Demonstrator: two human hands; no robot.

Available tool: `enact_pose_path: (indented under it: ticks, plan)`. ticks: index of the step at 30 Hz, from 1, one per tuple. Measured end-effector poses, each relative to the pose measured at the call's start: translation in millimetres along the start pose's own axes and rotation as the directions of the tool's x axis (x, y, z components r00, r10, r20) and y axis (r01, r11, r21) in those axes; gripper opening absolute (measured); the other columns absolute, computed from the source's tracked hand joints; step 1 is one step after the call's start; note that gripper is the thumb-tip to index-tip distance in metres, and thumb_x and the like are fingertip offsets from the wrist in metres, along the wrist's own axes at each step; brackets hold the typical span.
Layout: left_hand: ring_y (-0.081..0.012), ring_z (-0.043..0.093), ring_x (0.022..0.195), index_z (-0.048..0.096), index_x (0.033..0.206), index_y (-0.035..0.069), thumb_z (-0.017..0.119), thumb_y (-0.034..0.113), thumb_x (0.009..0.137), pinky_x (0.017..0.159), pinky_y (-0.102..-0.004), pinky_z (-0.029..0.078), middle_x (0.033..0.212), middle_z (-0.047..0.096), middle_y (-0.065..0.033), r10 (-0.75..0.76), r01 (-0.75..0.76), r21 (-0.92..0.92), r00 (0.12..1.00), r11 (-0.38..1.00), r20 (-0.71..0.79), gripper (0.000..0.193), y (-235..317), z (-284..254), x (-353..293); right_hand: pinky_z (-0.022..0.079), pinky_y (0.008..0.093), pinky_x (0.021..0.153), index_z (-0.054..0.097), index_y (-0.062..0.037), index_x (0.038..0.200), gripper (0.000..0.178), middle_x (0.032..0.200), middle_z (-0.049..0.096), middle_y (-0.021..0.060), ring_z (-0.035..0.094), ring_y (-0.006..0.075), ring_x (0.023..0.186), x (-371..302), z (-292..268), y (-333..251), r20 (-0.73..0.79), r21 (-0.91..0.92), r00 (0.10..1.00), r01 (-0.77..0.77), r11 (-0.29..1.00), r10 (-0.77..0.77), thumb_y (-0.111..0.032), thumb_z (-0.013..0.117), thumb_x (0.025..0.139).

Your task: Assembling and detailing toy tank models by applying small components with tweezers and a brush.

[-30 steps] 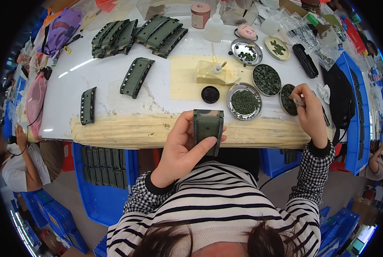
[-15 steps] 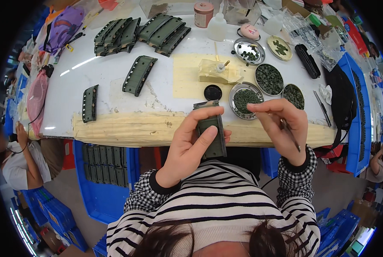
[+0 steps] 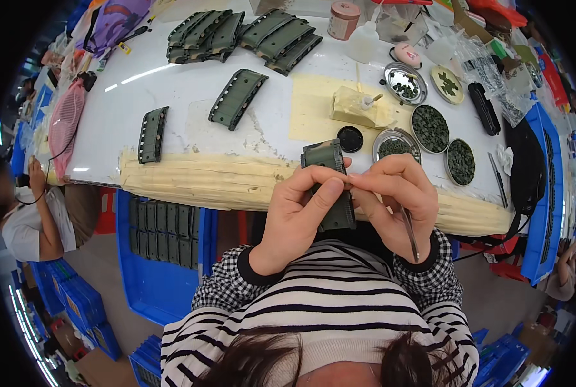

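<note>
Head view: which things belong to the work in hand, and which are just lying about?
In the work:
- green curved part, in the left hand
- thin metal tool, in the right hand
- loose green pieces, probably

Lying about, probably:
- purple bag
- pink mesh bag
- crumpled white tissue

Two hands are meeting at the near edge of the table (image 3: 110, 106): the left hand (image 3: 297, 219) is gripping one green curved piece (image 3: 339, 211), the right hand (image 3: 397, 200) one slim metal tool (image 3: 409, 232). Two single curved pieces (image 3: 238, 99) are lying left of the middle, and two piles (image 3: 207, 37) — the pieces in them overlapping too much to count — are resting toward the far edge. Toward the right edge, five round dishes (image 3: 422, 152) are holding green bits, with one black case (image 3: 483, 108) and one dark slim tool (image 3: 497, 179) lying nearby. Two squeeze bottles (image 3: 364, 45) and one pink tin (image 3: 344, 22) are standing farther back.
</note>
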State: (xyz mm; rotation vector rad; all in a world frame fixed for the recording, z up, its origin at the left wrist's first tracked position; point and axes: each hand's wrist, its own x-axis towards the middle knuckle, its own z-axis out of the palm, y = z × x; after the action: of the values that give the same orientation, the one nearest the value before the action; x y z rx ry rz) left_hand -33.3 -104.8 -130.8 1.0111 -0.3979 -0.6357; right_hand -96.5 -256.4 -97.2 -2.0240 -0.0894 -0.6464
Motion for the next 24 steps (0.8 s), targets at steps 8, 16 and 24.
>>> enact_pose_path:
  ticks: [8,16,24]
  plan:
    - [-0.0136,0.054,0.105,0.061,0.101,-0.001,0.054,0.014,0.097,0.095,-0.0287,0.04,0.118,0.061,-0.0133,0.129,-0.134,0.364,0.991,0.922,0.036,0.017,2,-4,0,0.045,0.0271,0.048,0.07,-0.0044,0.091,0.026,0.077,0.059,0.0053,0.058,0.0177,0.057,6,-6,3,0.022,-0.269,0.952,0.299,0.916,-0.305,0.002,0.076,0.067]
    - [-0.0142,0.049,0.086,0.06,0.086,0.002,0.056,0.015,0.095,0.081,-0.0274,0.039,0.089,0.06,-0.0056,0.13,-0.139,0.421,0.99,0.896,0.049,0.016,-2,-4,4,0.044,0.0275,0.047,0.069,-0.0042,0.093,0.029,0.079,0.061,0.005,0.058,0.0174,0.057,6,-10,14,0.127,-0.262,0.915,0.403,0.877,-0.383,-0.003,0.073,0.065]
    - [-0.0063,0.05,0.083,0.054,0.089,0.0,0.046,0.015,0.1,0.08,-0.0219,0.042,0.092,0.059,-0.0025,-0.107,0.07,0.187,0.975,0.98,0.196,0.019,4,-8,6,0.039,0.024,0.049,0.069,-0.0029,0.096,0.033,0.087,0.062,0.0046,0.054,0.0113,0.057,8,-27,12,0.372,-0.384,0.779,0.624,0.681,-0.504,-0.013,0.064,0.065]
